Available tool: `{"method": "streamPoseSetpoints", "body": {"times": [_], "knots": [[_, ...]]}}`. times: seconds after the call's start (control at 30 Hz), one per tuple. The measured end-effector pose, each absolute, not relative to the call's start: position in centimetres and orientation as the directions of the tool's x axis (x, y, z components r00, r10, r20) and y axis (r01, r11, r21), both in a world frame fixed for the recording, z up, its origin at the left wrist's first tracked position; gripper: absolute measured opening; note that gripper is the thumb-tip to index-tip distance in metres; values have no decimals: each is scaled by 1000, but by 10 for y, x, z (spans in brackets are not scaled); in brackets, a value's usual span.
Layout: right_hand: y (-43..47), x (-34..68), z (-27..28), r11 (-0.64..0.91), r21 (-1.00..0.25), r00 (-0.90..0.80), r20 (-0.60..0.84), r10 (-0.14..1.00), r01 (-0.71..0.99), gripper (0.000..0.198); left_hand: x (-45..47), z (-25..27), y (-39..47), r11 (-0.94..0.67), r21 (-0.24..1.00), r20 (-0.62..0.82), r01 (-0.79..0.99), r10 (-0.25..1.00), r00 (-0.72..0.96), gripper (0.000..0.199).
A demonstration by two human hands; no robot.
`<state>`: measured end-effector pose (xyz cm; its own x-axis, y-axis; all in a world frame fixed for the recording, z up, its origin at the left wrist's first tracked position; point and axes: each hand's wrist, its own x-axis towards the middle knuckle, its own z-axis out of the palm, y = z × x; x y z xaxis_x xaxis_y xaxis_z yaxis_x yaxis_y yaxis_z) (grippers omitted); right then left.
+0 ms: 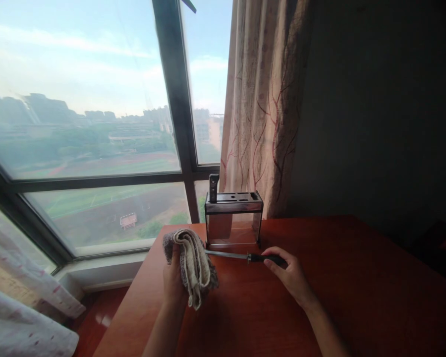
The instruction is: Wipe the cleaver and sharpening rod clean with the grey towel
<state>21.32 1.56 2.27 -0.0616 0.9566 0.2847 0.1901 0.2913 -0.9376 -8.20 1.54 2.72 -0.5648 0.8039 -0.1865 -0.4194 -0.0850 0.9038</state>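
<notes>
In the head view, the right hand [288,272] has its fingers closed around the black handle [271,259] of a slim metal rod [228,254], which points leftward above the surface [263,317]. The left hand [174,280] has its fingers clamped on a folded cloth [196,263], the thumb showing and the rest hidden behind the folds. The rod's far end disappears at the cloth (whether wrapped by it or merely behind it, I cannot tell). Just beyond the rod stands a clear-sided knife block [235,204], with one black knife handle [213,188] upright in its left end.

The likeliest trouble is the tip poking through or past the loose layers into the left palm, if the right hand pushed while the cloth slipped. A wide swing of the rod could also knock the block, since it stands so near, and tip it over.
</notes>
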Motion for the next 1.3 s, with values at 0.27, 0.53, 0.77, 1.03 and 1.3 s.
{"method": "streamPoseSetpoints", "body": {"times": [0.27, 0.53, 0.77, 1.03, 1.3], "knots": [[15, 211, 17, 243, -959, -12, 244, 970, 145, 33, -74, 29, 13, -73, 811, -209, -580, 891, -404, 52], [21, 212, 7, 36, -999, 80, 34, 996, -28, 48, -76, 32, 9, -162, 804, -57, -571, 937, -346, 53], [18, 208, 10, 197, -975, -5, 197, 980, 103, 33, -81, 26, 19, -185, 844, -115, -504, 854, -507, 47], [15, 198, 12, 341, -925, -117, 325, 938, 168, 28, -83, 22, 24, -265, 792, -161, -550, 778, -607, 32], [9, 170, -10, 133, -990, -246, 118, 962, 47, 47, -84, 24, 11, -155, 455, -91, -877, 972, -218, 32]]}}
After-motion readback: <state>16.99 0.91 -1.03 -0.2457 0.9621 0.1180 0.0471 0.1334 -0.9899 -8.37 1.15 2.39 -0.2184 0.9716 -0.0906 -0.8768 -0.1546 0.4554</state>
